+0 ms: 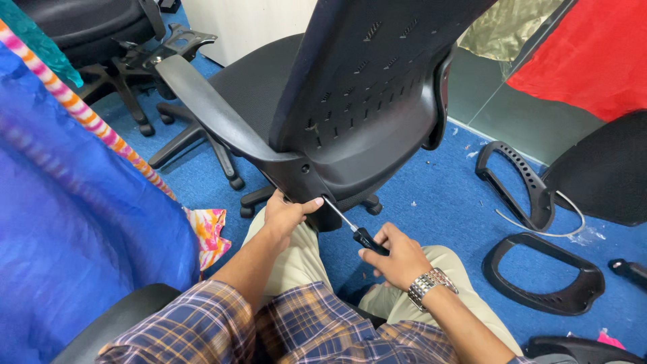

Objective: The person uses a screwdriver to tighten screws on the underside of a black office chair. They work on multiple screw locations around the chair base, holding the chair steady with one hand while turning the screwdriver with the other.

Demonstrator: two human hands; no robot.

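i'm looking down at a black office chair (350,101) tipped with its backrest toward me, the plastic back shell dotted with rows of small slots. its curved bracket is joining the back to the seat right above my knees, and a grey armrest (202,101) is sticking out to the left. a screwdriver (354,229) with a thin metal shaft and a black handle is angling up from lower right, its tip meeting the underside of the bracket.

the floor is blue carpet (431,202), scattered with small white scraps. two loose black arm loops (539,273) are lying on it to the right, with a thin white wire beside the upper one. another chair base (121,87) is standing at the upper left, a blue cloth with a striped edge (74,216) is filling the left side, and a red sheet (593,54) is hanging at the upper right.

my left hand (286,214) is curling loosely against the bottom edge of the bracket, thumb stretched toward the screwdriver tip, touching the plastic rather than gripping it. my right hand (397,256), with a metal watch on the wrist, is wrapping closed around the screwdriver handle, just below the chair and over my lap.
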